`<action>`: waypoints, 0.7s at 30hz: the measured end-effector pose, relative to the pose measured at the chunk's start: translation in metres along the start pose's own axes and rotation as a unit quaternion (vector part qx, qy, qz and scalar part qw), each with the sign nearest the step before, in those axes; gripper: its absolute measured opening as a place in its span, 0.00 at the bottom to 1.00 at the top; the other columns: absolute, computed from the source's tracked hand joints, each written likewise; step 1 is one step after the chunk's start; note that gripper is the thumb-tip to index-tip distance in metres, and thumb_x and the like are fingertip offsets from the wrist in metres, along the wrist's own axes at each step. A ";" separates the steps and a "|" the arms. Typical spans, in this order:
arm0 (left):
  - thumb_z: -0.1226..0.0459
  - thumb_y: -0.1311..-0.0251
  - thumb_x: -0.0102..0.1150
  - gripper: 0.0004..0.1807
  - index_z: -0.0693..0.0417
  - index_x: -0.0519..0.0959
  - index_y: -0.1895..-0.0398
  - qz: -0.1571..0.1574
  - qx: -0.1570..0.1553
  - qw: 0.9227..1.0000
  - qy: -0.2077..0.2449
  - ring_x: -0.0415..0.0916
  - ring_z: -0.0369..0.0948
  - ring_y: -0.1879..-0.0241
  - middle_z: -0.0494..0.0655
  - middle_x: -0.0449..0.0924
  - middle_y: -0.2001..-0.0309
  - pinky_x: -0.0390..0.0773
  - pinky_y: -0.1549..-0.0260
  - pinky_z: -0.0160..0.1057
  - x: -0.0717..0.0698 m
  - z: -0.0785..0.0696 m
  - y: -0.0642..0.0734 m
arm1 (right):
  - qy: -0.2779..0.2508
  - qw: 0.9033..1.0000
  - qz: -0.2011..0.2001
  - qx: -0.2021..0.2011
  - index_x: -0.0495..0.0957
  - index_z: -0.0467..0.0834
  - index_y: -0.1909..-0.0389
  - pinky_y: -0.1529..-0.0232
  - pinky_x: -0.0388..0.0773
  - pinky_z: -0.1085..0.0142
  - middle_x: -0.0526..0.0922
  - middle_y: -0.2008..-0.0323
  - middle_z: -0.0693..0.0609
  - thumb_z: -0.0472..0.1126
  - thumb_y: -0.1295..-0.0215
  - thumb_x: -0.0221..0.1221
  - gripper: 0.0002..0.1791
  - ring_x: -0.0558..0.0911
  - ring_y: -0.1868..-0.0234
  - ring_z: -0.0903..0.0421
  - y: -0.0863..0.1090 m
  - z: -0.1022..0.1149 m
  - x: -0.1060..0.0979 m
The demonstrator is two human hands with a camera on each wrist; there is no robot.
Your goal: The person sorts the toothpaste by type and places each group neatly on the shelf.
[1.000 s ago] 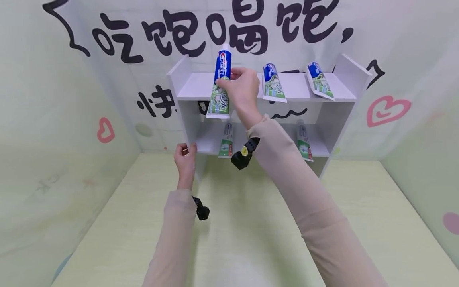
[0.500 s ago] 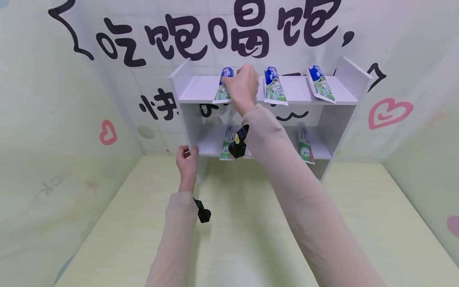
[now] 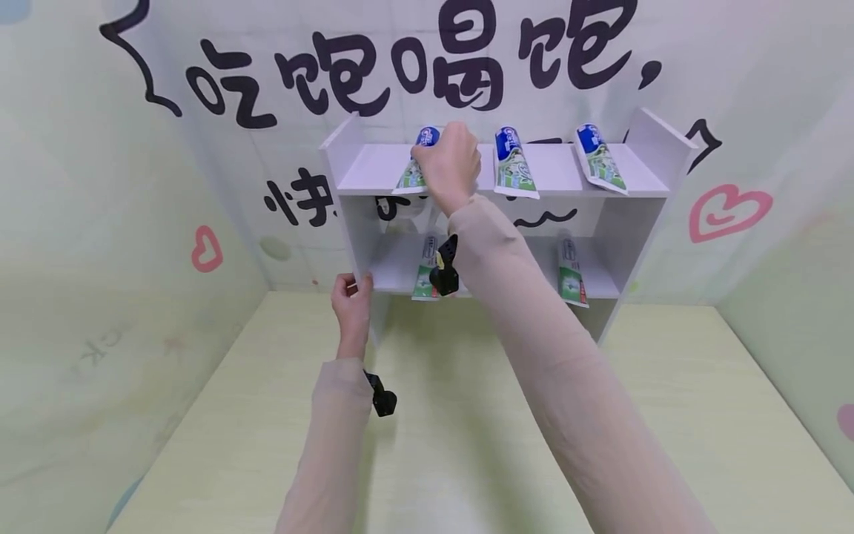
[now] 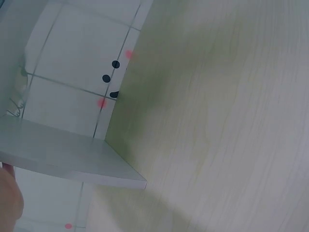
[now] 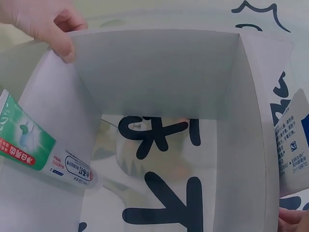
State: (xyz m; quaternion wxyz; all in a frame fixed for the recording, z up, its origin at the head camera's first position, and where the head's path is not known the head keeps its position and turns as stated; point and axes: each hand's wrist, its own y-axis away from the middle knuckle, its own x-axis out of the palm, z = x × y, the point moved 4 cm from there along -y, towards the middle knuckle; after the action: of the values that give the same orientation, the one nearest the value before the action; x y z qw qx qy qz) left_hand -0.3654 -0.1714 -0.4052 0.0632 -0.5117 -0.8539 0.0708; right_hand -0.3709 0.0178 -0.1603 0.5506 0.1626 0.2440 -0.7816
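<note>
My right hand [image 3: 452,165] is at the left end of the upper shelf. Its thumb and fingers hold a blue, white and green toothpaste tube [image 3: 411,176] by the side, cap end toward the wall; the hand covers part of it. In the right wrist view this tube [image 5: 292,145] shows its white printed back. My left hand [image 3: 351,311] grips the front edge of the white shelf unit's left side panel [image 3: 351,233]. Seen from the right wrist, the left hand's thumb [image 5: 63,46] lies on the panel's inner face. The left wrist view shows only a sliver of that hand [image 4: 8,200].
Two similar tubes lie on the upper shelf, one in the middle [image 3: 514,163] and one at the right [image 3: 600,159]. On the lower shelf lie two green-and-white tubes, left [image 3: 425,278] and right [image 3: 571,274]. A wall with black lettering stands behind; pale tabletop [image 3: 440,415] lies in front.
My right hand has lowered the toothpaste tube from in front of the upper shelf onto its left end, then stayed nearly still there. The left hand keeps its grip on the side panel.
</note>
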 end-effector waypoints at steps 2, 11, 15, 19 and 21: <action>0.59 0.42 0.54 0.09 0.56 0.70 0.66 -0.001 0.001 1.000 0.001 0.67 0.37 0.63 0.41 0.70 0.65 0.69 0.67 0.33 -0.001 0.000 0.001 | 0.009 1.000 0.004 -0.008 0.75 0.43 0.58 0.67 0.74 0.71 0.81 0.64 0.51 0.46 0.43 0.60 0.14 0.78 0.69 0.59 0.001 -0.001 0.000; 0.59 0.43 0.55 0.10 0.56 0.70 0.65 -0.001 0.000 1.000 -0.008 0.68 0.37 0.63 0.42 0.71 0.64 0.70 0.68 0.32 0.002 0.002 0.000 | 0.025 0.997 -0.019 -0.065 0.76 0.42 0.59 0.70 0.70 0.72 0.79 0.67 0.50 0.46 0.41 0.58 0.14 0.74 0.72 0.60 0.008 -0.004 -0.011; 0.60 0.43 0.54 0.09 0.56 0.70 0.65 -0.007 0.001 1.000 -0.007 0.67 0.36 0.63 0.41 0.71 0.64 0.70 0.68 0.32 0.001 0.002 -0.001 | -0.024 0.995 -0.021 -0.098 0.73 0.42 0.48 0.60 0.73 0.74 0.81 0.57 0.48 0.47 0.43 0.60 0.23 0.77 0.61 0.60 0.015 -0.005 -0.015; 0.61 0.43 0.55 0.08 0.56 0.70 0.66 0.001 -0.013 1.000 0.002 0.67 0.36 0.63 0.41 0.71 0.64 0.70 0.68 0.31 0.001 -0.002 0.000 | -0.104 0.983 -0.033 -0.151 0.73 0.39 0.47 0.57 0.74 0.74 0.80 0.53 0.46 0.46 0.45 0.62 0.26 0.78 0.57 0.58 0.030 -0.012 -0.021; 0.61 0.43 0.55 0.08 0.55 0.71 0.66 0.003 -0.017 1.000 0.005 0.67 0.35 0.63 0.41 0.70 0.63 0.70 0.67 0.31 0.002 -0.001 0.000 | -0.147 0.973 -0.036 -0.175 0.74 0.38 0.49 0.58 0.74 0.75 0.81 0.55 0.45 0.45 0.47 0.64 0.25 0.79 0.58 0.57 0.040 -0.018 -0.025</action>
State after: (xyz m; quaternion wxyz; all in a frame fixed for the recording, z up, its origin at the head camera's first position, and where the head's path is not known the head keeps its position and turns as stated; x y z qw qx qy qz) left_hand -0.3660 -0.1696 -0.4037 0.0586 -0.5159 -0.8530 0.0535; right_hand -0.3252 0.0362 -0.1703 0.5714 -0.0618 0.2993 -0.7616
